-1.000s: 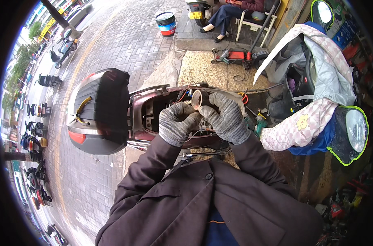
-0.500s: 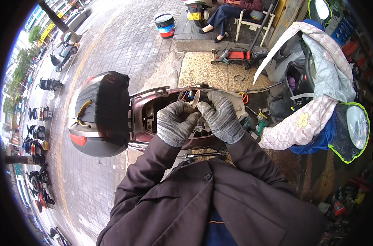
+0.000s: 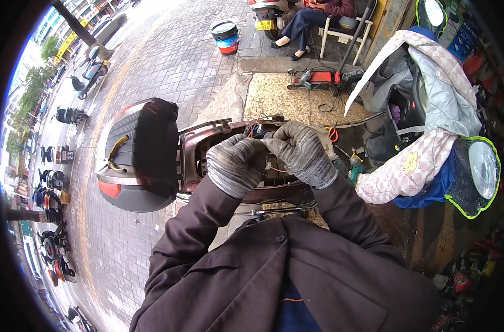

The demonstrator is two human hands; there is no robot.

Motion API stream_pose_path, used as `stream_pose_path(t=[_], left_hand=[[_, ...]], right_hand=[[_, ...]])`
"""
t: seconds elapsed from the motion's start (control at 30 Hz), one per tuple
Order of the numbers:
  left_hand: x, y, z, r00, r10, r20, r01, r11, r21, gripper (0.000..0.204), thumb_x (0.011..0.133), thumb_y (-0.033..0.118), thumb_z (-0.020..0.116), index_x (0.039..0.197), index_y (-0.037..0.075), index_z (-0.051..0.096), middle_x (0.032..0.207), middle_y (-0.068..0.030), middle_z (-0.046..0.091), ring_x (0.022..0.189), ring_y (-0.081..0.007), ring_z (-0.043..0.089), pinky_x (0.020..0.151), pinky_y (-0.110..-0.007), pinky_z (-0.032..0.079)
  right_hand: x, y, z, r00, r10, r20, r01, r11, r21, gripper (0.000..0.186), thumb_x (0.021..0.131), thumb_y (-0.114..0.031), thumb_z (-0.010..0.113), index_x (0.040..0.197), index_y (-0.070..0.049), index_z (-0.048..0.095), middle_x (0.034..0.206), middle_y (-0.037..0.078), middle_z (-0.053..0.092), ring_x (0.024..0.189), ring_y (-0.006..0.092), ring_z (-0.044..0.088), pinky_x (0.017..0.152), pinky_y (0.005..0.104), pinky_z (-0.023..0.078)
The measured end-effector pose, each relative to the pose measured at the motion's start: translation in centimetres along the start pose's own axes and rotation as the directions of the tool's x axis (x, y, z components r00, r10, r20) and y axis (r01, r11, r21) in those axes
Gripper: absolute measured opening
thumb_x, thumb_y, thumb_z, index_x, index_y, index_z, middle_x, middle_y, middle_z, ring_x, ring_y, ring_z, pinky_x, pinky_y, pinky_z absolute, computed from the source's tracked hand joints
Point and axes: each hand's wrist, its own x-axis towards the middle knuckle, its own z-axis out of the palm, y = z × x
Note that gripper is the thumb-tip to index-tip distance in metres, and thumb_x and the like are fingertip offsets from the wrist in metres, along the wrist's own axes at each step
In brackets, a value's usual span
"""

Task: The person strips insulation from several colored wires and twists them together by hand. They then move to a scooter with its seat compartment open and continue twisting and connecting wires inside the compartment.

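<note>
Shifted leftward, our left grip (image 3: 235, 165) pinches, contents hidden; just beyond its fingertips, our right grip (image 3: 304, 156) clamps the ring (image 3: 269, 134).

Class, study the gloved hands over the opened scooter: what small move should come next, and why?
Perhaps roll the right hand slightly outward to expose the pinch: its fingertips meet those of the left hand above the open maroon scooter body, largely hiding whatever lies between them.

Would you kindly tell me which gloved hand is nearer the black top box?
The left hand; the right hand is farther from the black top box, toward the pink checked cover.
</note>
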Motion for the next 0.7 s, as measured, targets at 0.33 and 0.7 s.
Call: stream_pose_path(t=[0.33,0.7], left_hand=[[0.7,-2.1,-2.5,0.678,-0.341,0.652,0.713,0.521,-0.470,0.011,0.075,0.001,0.071,0.085,-0.004,0.068,0.072,-0.0068,0.067,0.063,-0.0102,0.062,0.059,-0.024,0.051],[-0.6,-3.2,-1.9,0.688,-0.303,0.659,0.723,0.373,-0.582,0.016,0.079,0.006,0.072,0.091,-0.003,0.067,0.077,-0.0051,0.068,0.069,-0.0102,0.062,0.064,-0.024,0.052]], right_hand=[[0.1,-0.1,-2.3,0.887,-0.274,0.371,0.311,0.949,-0.042,0.037,0.078,0.010,0.057,0.113,-0.003,0.058,0.076,-0.001,0.056,0.067,0.0076,0.055,0.061,0.0238,0.046],[-1.0,1.0,-0.1,0.941,-0.315,0.124,0.315,0.949,0.024,0.014,0.079,-0.006,0.072,0.091,-0.002,0.065,0.079,0.008,0.063,0.071,0.0149,0.061,0.064,0.0285,0.049]])
